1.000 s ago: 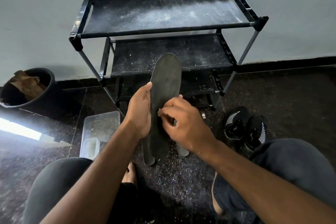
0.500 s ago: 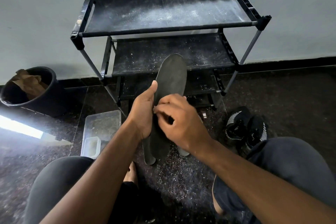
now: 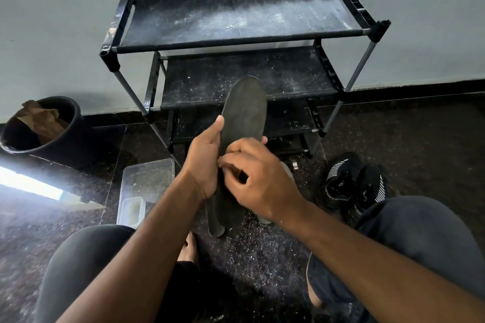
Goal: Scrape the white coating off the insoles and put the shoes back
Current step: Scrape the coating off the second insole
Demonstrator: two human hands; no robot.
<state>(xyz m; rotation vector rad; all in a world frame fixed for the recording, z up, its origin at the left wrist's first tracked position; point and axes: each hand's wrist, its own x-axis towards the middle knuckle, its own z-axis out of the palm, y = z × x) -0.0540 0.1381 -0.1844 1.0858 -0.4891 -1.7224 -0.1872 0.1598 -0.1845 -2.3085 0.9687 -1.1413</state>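
Observation:
A dark grey insole (image 3: 245, 110) stands upright in front of me, toe end up. My left hand (image 3: 203, 161) grips its left edge, thumb along the rim. My right hand (image 3: 258, 178) lies across its middle with fingers curled, fingertips pressed on the surface; whether it holds a tool is hidden. A second insole (image 3: 216, 220) hangs behind the first one's lower end, and a pale one (image 3: 288, 170) peeks out behind my right hand. A pair of black shoes (image 3: 354, 186) with white stripes sits on the floor to the right.
A black three-tier shoe rack (image 3: 236, 39), dusted white, stands against the wall ahead. A clear plastic box (image 3: 147, 181) lies on the floor to the left, a black bin (image 3: 63, 139) with brown paper farther left. White flakes litter the dark floor between my knees.
My right hand has slid up the insole and a little to the left, while my left hand kept its grip and raised the insole slightly.

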